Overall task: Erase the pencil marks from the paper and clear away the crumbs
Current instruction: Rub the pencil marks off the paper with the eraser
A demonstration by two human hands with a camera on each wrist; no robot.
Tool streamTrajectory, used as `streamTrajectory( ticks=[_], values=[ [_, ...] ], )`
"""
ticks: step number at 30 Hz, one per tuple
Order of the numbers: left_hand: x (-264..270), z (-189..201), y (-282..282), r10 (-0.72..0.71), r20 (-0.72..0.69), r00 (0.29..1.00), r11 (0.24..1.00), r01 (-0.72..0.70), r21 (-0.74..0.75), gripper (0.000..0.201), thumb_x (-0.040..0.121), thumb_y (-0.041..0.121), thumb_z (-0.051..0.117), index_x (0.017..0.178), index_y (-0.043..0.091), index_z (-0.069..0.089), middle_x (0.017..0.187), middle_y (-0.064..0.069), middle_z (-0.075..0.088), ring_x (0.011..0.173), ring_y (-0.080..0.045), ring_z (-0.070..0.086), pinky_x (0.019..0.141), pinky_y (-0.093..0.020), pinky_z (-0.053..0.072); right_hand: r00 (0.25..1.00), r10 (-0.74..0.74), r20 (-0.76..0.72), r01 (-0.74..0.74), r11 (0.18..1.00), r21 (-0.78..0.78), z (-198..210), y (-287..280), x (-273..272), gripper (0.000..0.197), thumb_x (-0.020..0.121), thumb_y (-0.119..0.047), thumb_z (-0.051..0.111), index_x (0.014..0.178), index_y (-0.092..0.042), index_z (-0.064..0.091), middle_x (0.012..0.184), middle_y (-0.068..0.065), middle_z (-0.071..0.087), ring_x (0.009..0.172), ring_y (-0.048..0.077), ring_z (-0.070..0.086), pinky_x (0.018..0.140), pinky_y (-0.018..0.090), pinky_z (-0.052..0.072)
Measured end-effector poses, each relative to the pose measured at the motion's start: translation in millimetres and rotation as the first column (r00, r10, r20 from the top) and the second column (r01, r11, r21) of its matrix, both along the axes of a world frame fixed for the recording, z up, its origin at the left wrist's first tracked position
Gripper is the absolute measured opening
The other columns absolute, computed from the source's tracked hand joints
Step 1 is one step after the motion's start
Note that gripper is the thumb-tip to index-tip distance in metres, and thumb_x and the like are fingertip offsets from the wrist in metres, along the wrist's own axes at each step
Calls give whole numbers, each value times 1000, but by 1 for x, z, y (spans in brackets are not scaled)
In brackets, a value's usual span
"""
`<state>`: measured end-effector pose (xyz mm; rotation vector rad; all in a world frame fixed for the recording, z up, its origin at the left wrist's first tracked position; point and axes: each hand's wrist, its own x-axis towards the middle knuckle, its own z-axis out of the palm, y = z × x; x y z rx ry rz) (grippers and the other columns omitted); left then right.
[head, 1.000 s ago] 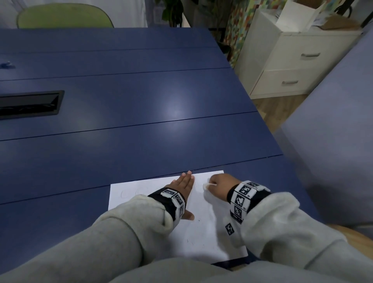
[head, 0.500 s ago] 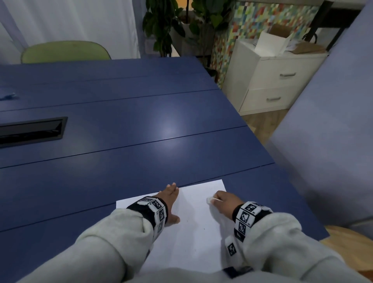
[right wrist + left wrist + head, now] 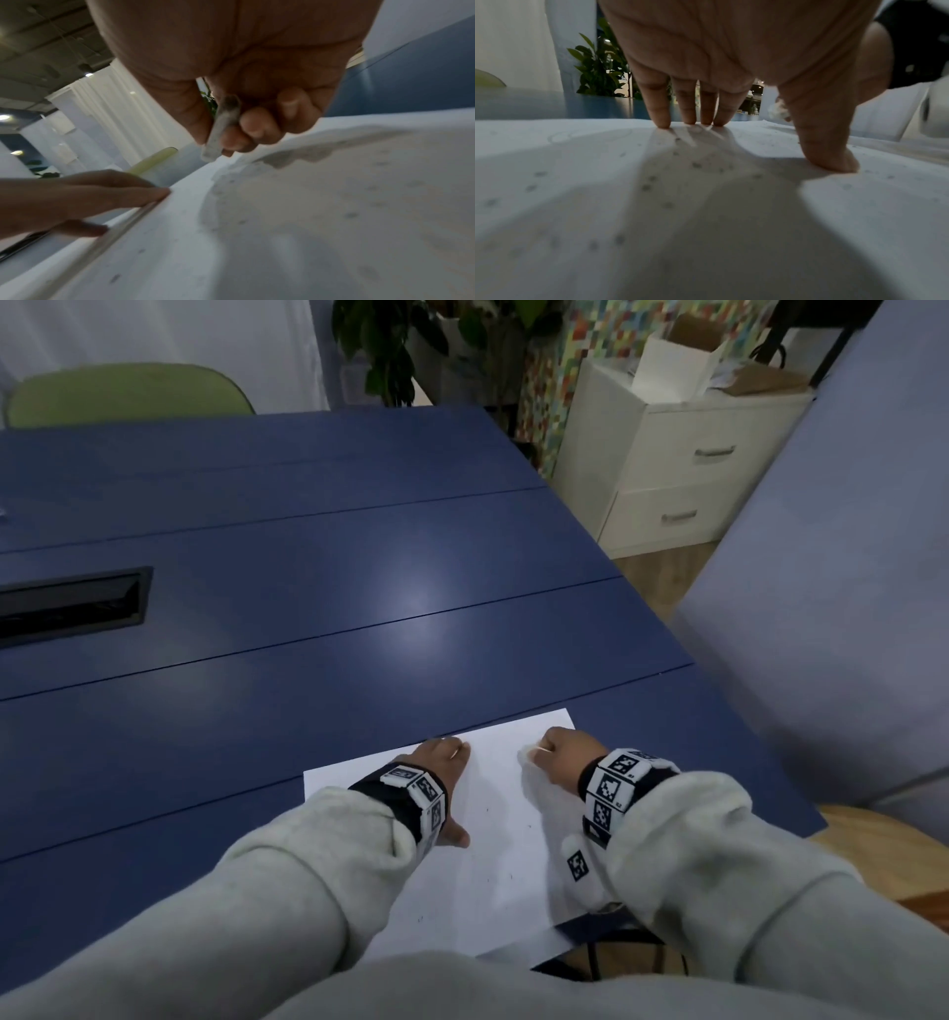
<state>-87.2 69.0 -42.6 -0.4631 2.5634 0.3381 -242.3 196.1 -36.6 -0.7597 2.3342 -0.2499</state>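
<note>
The right hand pinches a grey-smudged white block eraser, long axis pointing down at the white paper sheet. The left hand presses flat, fingers straight, beside that grip.

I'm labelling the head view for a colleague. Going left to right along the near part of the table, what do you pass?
Bare blue table → left edge of the paper → left hand, flat on the sheet → eraser → right hand gripping it → floor past the table's edge.
</note>
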Motion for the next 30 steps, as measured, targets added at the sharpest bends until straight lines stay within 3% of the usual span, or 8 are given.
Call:
streamTrajectory(
  ticks=[3,6,9,15,20,24,28,30],
  values=[
    [-2,-2,0,-48,6,999,998,48,-30,119,74,60,70,153,12,-4,161,-2,-2,148,-19,1,118,-35,15,998,63,5,-63,998,16,2,-15,13,25,96,-37,40,78,-20,46,94,4,61,90,23,55,76,28,37],
    [-1,-1,-1,-63,34,997,998,63,4,116,80,57,67,152,11,-12,160,-3,-16,148,-18,-9,117,-30,3,996,88,-28,-87,995,38,1,-30,13,28,97,-35,36,96,-14,54,112,9,62,104,27,56,83,30,39],
    [0,-4,-2,-45,38,998,998,44,41,117,81,55,67,151,11,-15,159,-4,-21,147,-19,-13,117,-30,1,993,88,-75,-83,994,71,-3,-39,10,35,98,-32,34,110,-9,57,117,11,61,107,28,56,84,30,40],
    [-4,-12,-3,-39,46,998,997,36,69,120,79,55,68,150,10,-17,158,-5,-22,147,-20,-15,117,-34,-1,962,266,-62,-258,959,114,-8,-41,31,29,97,-33,37,101,-14,58,110,9,63,101,26,58,77,28,38],
    [-3,-12,-3,-42,39,998,996,39,80,121,78,55,69,151,10,-16,159,-5,-21,147,-20,-14,118,-36,2,985,129,-118,-120,989,81,-4,-50,7,34,99,-32,35,108,-9,58,115,12,62,103,28,57,78,27,38],
    [-3,-16,-5,-55,31,998,995,52,84,121,77,56,69,151,10,-16,159,-4,-21,147,-20,-14,118,-38,1,959,261,-112,-245,959,139,-7,-48,23,30,99,-29,36,109,-10,58,113,10,63,104,27,58,78,26,37],
    [-1,-20,-5,-48,37,998,996,45,81,122,77,57,70,151,11,-16,159,-3,-22,147,-19,-14,118,-38,1,988,50,-143,-45,998,38,9,-49,-6,26,99,-33,34,91,-14,48,98,10,57,82,24,51,69,28,36],
    [-2,-19,-6,-51,34,998,996,48,69,123,75,57,71,151,12,-15,159,-3,-20,147,-19,-13,119,-38,3,989,41,-141,-39,999,16,17,-46,-9,27,99,-37,35,90,-15,47,94,7,55,79,23,50,64,28,36]
  ],
)
